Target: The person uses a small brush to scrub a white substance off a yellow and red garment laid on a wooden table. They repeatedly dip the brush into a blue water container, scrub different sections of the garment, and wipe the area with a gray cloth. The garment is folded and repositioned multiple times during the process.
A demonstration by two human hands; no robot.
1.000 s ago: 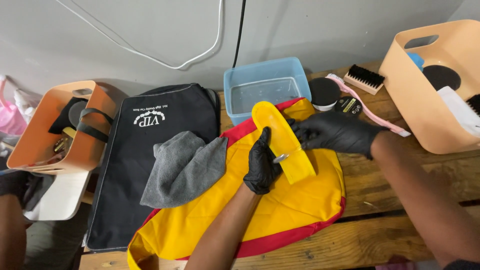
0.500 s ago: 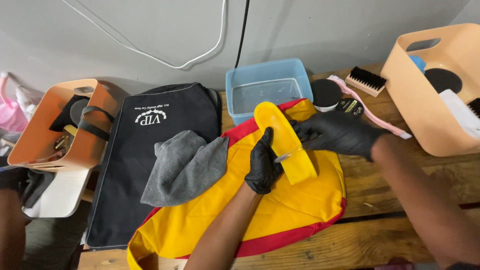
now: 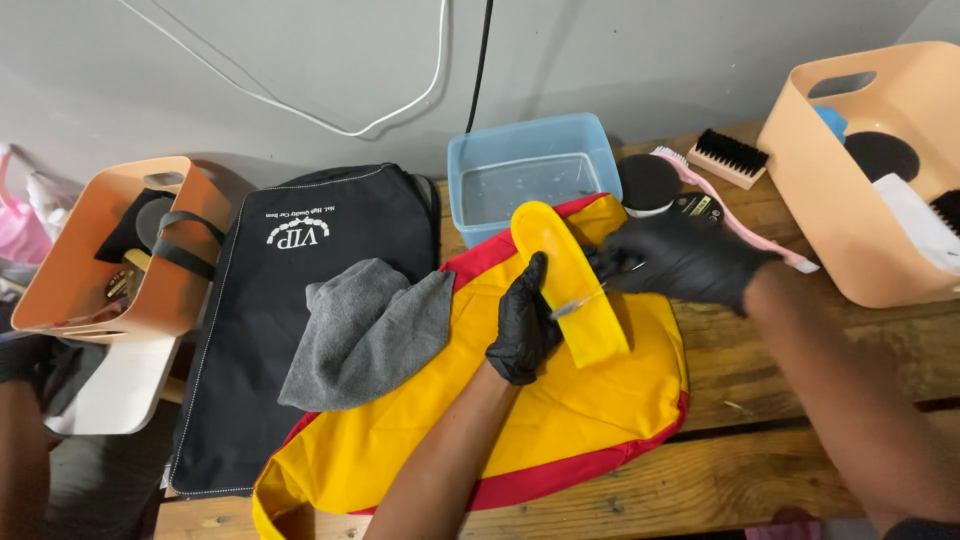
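Left hand grip clamped on the near left edge of the yellow insole; right hand grips a small brush against it. Insole lies on the yellow cloth on the desk, long axis near-right to far-left, rounded end pointing towards the water tub. Risk: hard scrubbing could slide it free.

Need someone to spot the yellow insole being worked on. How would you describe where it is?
Find the yellow and red cloth on the wooden bench. At its top edge, before the blue water tub, lies the yellow insole, held between two black-gloved hands: the only flat, foot-shaped, stiff piece.
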